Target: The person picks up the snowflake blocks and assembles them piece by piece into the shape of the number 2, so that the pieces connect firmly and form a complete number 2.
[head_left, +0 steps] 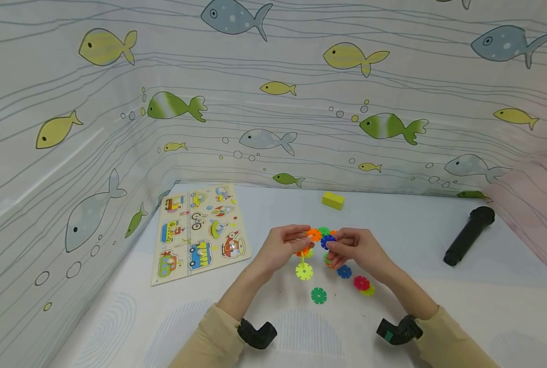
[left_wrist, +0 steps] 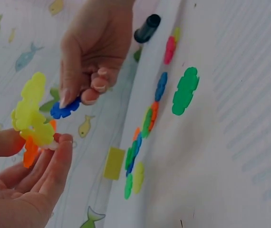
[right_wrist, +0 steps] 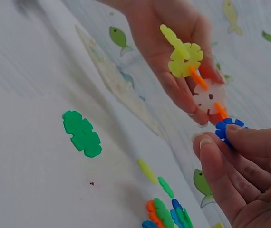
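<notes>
Your left hand (head_left: 275, 250) holds a chain of slotted snowflake discs (right_wrist: 202, 99) between thumb and fingers; your right hand (head_left: 363, 250) pinches a blue disc (head_left: 327, 240) between thumb and fingertips. Both hands are raised above the bench (head_left: 287, 322), close together.

The relation that matters is the chain's end against the blue disc. From the right wrist, the chain's long axis runs from the yellow discs (right_wrist: 178, 67), past the white disc, to an orange disc (right_wrist: 221, 110) that points at your right hand and meets the blue disc's edge. Your right hand is nearer that end; your left is behind the middle. Whether the slots are engaged, you cannot tell from here.

A loose green disc (head_left: 319, 295) lies flat on the bench, on your side of the hands, roughly midway between your forearms.
</notes>
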Tool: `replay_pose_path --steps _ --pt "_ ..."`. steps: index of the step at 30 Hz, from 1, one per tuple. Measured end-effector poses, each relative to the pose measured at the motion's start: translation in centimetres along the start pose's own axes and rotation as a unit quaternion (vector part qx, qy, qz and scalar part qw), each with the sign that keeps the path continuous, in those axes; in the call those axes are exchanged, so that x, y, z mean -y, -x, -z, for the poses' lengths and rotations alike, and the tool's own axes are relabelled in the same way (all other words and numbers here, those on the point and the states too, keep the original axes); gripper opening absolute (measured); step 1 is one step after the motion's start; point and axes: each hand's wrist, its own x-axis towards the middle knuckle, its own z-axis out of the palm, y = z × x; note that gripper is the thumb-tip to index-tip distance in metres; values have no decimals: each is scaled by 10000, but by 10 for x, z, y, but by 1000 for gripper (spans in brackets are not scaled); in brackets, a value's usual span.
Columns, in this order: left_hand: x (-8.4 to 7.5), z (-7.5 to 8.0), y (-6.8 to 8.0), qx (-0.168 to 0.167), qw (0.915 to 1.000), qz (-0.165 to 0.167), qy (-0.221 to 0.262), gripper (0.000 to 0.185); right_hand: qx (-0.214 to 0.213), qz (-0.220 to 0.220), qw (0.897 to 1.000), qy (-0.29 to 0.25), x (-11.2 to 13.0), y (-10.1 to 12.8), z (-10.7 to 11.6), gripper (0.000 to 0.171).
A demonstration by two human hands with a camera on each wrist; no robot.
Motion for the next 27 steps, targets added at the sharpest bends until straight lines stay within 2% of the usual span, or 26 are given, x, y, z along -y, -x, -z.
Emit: replay_pose_path --steps 10,19,27 --pt "0 -1 0 -4 10000 24 58 39 -117 307 9989 327 -1 1 -1 35" --pt "2 0 -1 -34 10000 -24 89 39 8 511 9980 384 -1 1 -3 37" --pt "2 1 0 -65 9999 -66 112 38 164 395 9988 236 -1 0 -4 41"
